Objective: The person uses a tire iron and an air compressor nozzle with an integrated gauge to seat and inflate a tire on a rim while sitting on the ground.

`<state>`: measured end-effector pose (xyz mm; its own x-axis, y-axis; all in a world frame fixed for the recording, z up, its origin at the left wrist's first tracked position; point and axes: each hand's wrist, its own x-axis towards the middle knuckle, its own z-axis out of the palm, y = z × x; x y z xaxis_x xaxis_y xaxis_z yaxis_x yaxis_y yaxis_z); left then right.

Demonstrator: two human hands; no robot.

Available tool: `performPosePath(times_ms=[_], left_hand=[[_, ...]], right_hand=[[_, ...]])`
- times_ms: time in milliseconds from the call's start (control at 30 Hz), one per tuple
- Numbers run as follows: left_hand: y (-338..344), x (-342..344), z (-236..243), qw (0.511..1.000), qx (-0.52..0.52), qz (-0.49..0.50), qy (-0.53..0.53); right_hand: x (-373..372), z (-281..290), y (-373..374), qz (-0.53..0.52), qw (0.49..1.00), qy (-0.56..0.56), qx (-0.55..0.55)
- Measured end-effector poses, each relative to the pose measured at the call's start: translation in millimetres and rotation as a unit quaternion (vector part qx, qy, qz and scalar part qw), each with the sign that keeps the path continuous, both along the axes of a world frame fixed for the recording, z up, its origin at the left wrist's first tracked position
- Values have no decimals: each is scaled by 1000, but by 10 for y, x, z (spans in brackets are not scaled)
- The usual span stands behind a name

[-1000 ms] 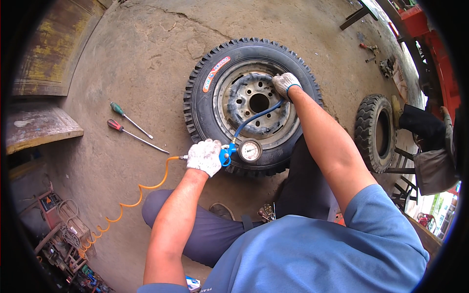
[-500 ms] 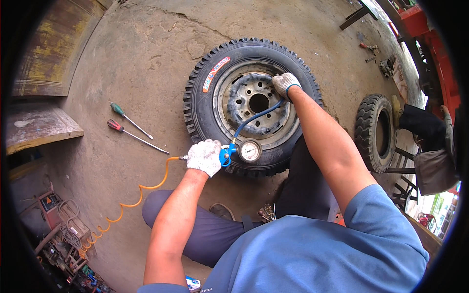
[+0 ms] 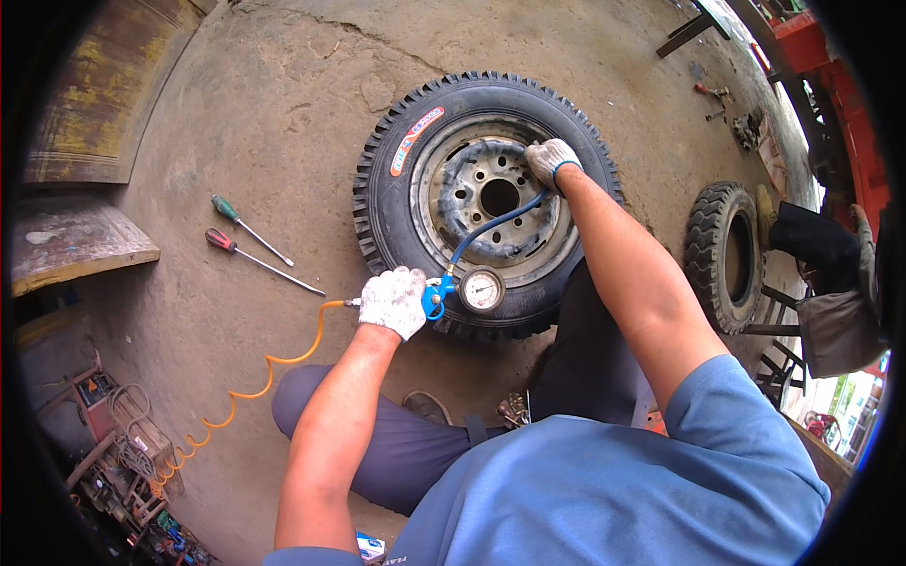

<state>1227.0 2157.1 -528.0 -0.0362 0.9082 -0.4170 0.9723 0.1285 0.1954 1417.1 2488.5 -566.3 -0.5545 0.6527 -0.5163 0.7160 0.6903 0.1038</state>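
big wheel (image 3: 462, 213) flat on the floor (image 3: 264, 123) at 12 o'clock, gloved left hand (image 3: 393, 302) wrapped around a blue air gun (image 3: 437, 295) at the wheel's 7 o'clock, gloved right hand (image 3: 553, 162) curled on a blue hose (image 3: 493, 224) at its 2 o'clock

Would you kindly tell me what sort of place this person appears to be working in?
Probably a tyre or vehicle repair workshop: a tyred wheel lies flat, the left hand holds a blue inflator with a dial gauge, and another tyre is at the right.
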Motion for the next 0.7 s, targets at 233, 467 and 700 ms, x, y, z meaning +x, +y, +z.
performPosePath(times_ms=[233, 467, 700], left_hand=[[4, 0, 10, 1000, 5, 4, 0], [20, 6, 31, 1000, -4, 5, -1], [13, 2, 19, 1000, -8, 2, -3]], right_hand=[[-14, 30, -22, -14, 1000, 8, -6], [-29, 81, -41, -29, 999, 15, -7], [-57, 173, -77, -87, 995, 40, -28]])
